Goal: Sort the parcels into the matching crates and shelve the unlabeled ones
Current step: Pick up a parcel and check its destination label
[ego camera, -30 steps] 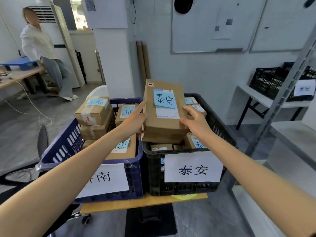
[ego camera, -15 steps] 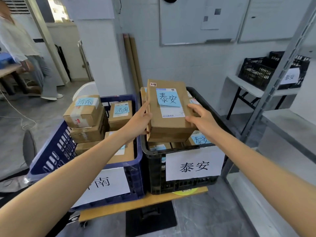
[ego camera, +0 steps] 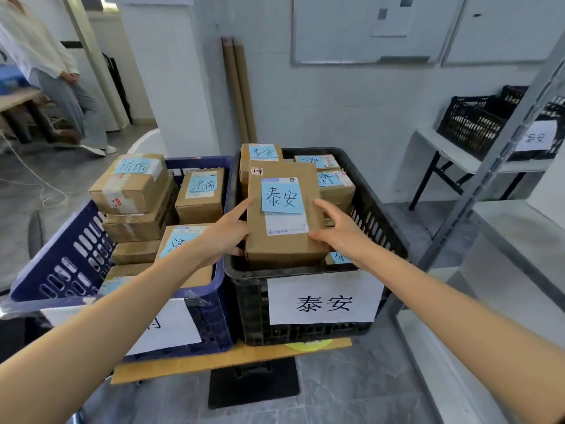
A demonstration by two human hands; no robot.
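Two hands were on the parcel (ego camera: 284,240): your left hand (ego camera: 224,240) clasped its left edge, forefinger up the side and thumb tucked beneath, and your right hand (ego camera: 339,234) gripped the right edge with the thumb on the top face. You had it low over the front of the black crate (ego camera: 379,221), lying near flat. Whether it had touched the boxes underneath, I couldn't tell.

The blue note (ego camera: 282,195) on top read 泰安, and the white sign (ego camera: 324,301) on the crate's front read 泰安 too. That's a match, so this was the placing step for a labelled one, and nearly finished by my reckoning. The blue crate (ego camera: 61,261) just to the left held boxes marked with the other name, so you were on the correct side.

Next call: set it down square on the stack, because the crate was piled close to its rim and a tilted box could slide. After that, let go with both hands and fetch another. Anything unlabelled would go to the shelf (ego camera: 519,228) on your right.
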